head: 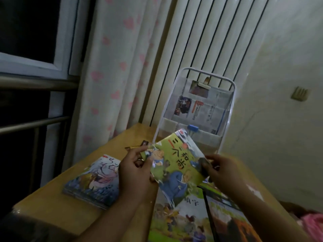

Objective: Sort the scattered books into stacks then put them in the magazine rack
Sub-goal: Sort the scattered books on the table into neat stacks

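While it is held clear of the bench [52, 203], the green picture book [176, 165] sits between both hands, tilted with its cover toward the camera, probably so the title can be read before it is assigned to a stack. The left hand [135, 172] pinches its left edge, thumb on the cover and fingers curled behind; the right hand [222, 170] grips the opposite edge, though motion blur hides the exact finger placement. Supporting two opposite edges keeps the thin, flexible book from drooping. Directly beneath lies a large illustrated book [178, 222], with a dark-covered book [230, 222] just beside it on the right. To the left, well apart, a blue-and-pink stack [92, 182] rests on the bench, apparently already sorted. A few small dark items lie beyond the left hand; what they are cannot be told. At the far end stands the white magazine rack [197, 109], its pockets holding newspapers, in front of the radiator [209, 35] and beside the curtain [118, 67].
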